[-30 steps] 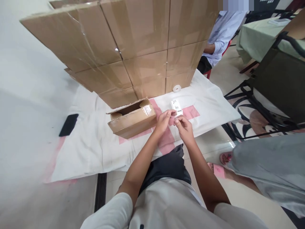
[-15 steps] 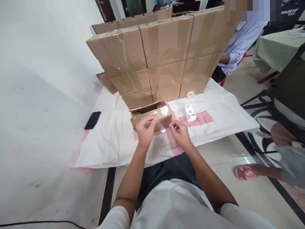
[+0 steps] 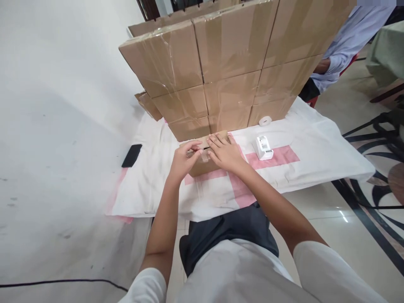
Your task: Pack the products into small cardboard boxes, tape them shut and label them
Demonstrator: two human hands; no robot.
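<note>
We'd best smooth clear tape strip (image 3: 205,156) onto brown oblong cardboard box (image 3: 206,168) evenly; R hand (image 3: 227,157) flat, fingers apart; L hand (image 3: 182,161) grip: can't tell.

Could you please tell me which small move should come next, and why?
Probably the left hand should press the clear tape smoothly against the small box. The tape shows between the hands at the box's front, a narrow dark gap is visible just above it, and the right hand rests flat on the box, seemingly steadying it.
</note>
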